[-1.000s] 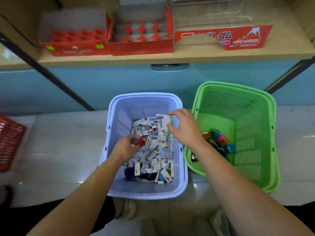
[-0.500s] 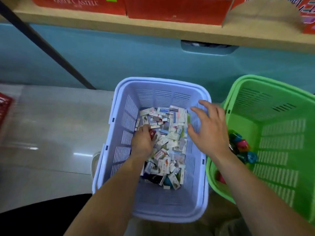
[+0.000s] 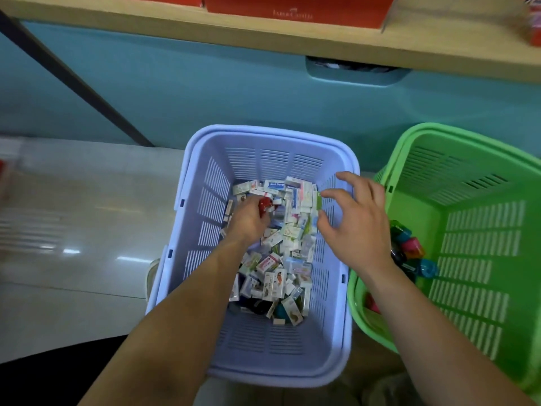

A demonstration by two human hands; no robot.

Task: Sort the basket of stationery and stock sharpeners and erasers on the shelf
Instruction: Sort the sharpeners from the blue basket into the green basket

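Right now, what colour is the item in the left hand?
Red. The item in the left hand shows best in head view.

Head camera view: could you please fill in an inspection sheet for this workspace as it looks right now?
Surface: glossy pale floor carries both baskets.
Job's things: blue basket holds a pile of small packaged erasers; green basket beside it holds a few colourful sharpeners.
Clutter: a blurred red object at the left edge, too unclear to identify.
Hands: left hand grips a small red item inside the blue basket; right hand is open, fingers spread over the pile's right side.
Cables: nothing seen.
Surroundings: wooden shelf with red boxes above a teal panel; a dark slanted bar on the left.
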